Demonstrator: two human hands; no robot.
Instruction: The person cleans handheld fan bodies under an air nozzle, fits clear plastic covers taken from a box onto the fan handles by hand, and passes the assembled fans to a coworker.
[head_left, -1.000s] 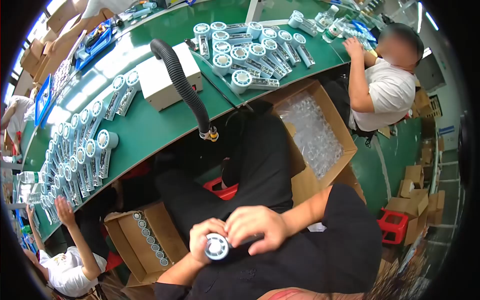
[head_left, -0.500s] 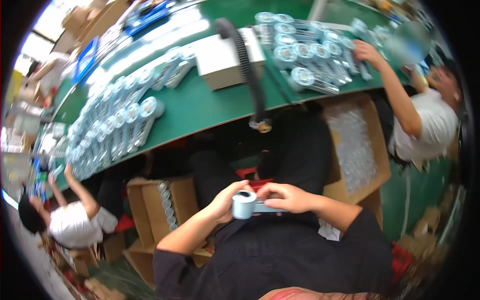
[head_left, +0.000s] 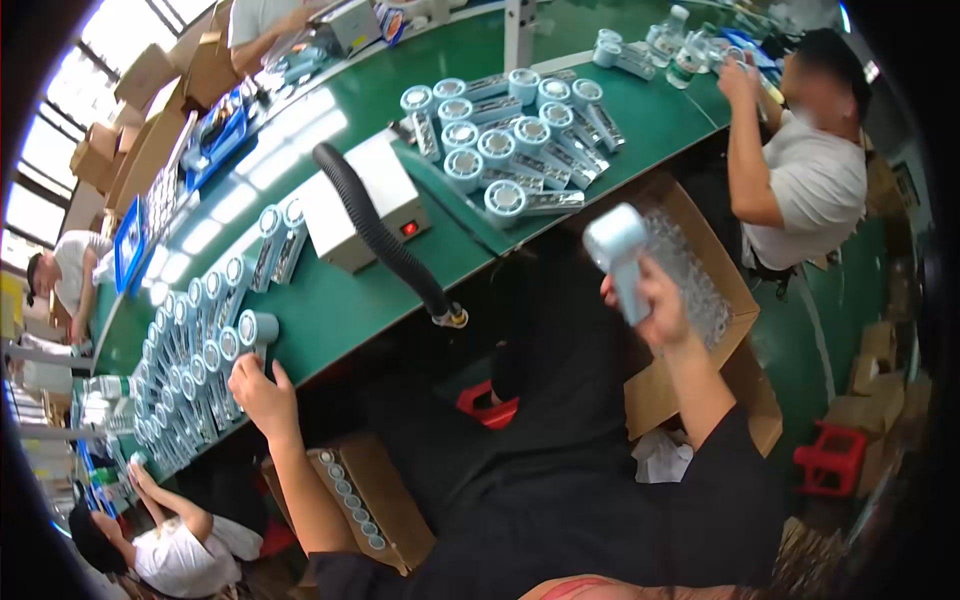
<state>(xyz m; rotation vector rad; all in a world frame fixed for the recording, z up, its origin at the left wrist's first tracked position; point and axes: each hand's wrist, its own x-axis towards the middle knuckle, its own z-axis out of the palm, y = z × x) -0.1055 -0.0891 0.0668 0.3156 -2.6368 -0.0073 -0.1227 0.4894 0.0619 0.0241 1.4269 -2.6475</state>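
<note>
My right hand [head_left: 655, 305] is raised over the carton at the right, its fingers wrapped around the handle of a light blue handheld fan [head_left: 615, 235]. That fan's round head points up and is slightly blurred. At the table's front edge, my left hand [head_left: 265, 400] closes on the handle of another handheld fan [head_left: 258, 328], at the near end of the left rows. Its fingertips are partly hidden. Several similar fans [head_left: 190, 350] stand in close rows beside it. Another group of fans [head_left: 497, 145] lies on the table, with handle insides showing.
A white box with a red switch [head_left: 380, 205] and a black flexible hose [head_left: 370, 220] stand mid-table. An open carton [head_left: 735, 330] holds clear plastic pieces. Another carton [head_left: 400, 500] contains round parts. Co-workers sit at right [head_left: 800, 160] and lower left [head_left: 190, 545]. A red stool [head_left: 832, 458] is at right.
My hands have parted from a fan held together at my lap. The right has lifted a fan up to the right; the left has reached to the left rows. The view has shifted.
</note>
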